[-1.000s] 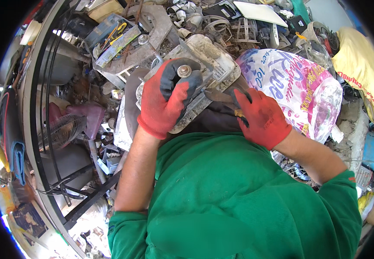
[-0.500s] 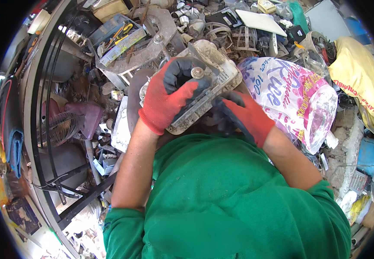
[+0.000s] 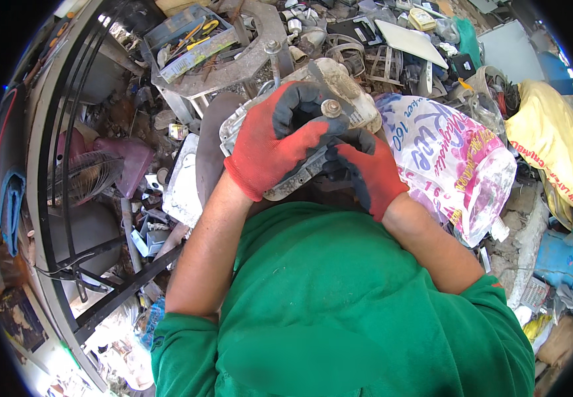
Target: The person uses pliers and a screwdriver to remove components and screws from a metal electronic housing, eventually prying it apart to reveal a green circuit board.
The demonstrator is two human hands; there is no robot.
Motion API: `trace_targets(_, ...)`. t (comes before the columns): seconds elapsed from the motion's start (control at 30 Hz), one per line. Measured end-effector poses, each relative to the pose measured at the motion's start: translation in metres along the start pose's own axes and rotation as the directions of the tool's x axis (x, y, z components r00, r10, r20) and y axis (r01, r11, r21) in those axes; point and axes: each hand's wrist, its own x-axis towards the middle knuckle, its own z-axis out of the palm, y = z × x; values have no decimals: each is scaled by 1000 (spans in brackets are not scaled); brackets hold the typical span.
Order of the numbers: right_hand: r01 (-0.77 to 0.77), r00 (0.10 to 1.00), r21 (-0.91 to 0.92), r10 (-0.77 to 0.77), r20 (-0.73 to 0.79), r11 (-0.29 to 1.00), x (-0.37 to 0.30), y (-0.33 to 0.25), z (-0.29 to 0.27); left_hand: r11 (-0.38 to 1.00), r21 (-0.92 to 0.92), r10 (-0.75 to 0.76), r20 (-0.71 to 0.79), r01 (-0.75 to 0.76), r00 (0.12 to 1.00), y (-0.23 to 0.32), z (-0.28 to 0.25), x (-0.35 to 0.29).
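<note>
A dirty, pale metal casing (image 3: 346, 89) with a rimmed edge lies across my lap. Above it my left hand (image 3: 290, 135), in a red and black glove, is closed round something mostly hidden by the fingers; only a round metal end (image 3: 331, 108) like a bolt head pokes out by the thumb. Close beside it, over the casing's near right edge, my right hand (image 3: 366, 169) has its gloved fingers curled together. Whatever lies within these fingers is hidden.
Ahead stands a metal stand (image 3: 260, 40) with a blue-grey tool tray (image 3: 197, 49). A printed plastic bag (image 3: 448, 159) and a yellow sack (image 3: 548, 142) lie to the right. A black metal frame (image 3: 48, 198) rises at the left, near a fan guard (image 3: 85, 175). Scrap covers the ground.
My left hand has shifted slightly right with the round-ended metal piece. My right hand has moved left and up, nearer to the left one. The view has shifted a little.
</note>
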Motion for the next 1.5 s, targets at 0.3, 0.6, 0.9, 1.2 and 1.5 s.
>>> trace_targets(0.3, 295, 944, -552, -327, 43, 780, 8, 11, -10, 994, 77, 77, -76, -71, 994, 1, 7, 1)
trace_targets(0.6, 465, 568, -885, -777, 272, 30, 19, -14, 16, 907, 394, 166, -7, -150, 986, 18, -48, 68)
trace_targets(0.9, 399, 590, -911, -732, 342, -105, 33, -23, 9, 994, 30, -101, -56, 102, 993, 22, -33, 81)
trace_targets(1.2, 478, 532, -878, -807, 257, 36, 44, -16, 13, 992, 23, -124, -88, 127, 988, 21, -33, 77)
trace_targets(1.5, 520, 471, -854, -822, 322, -37, 45, -15, 3, 993, 33, -110, -105, 114, 988, 19, -33, 73)
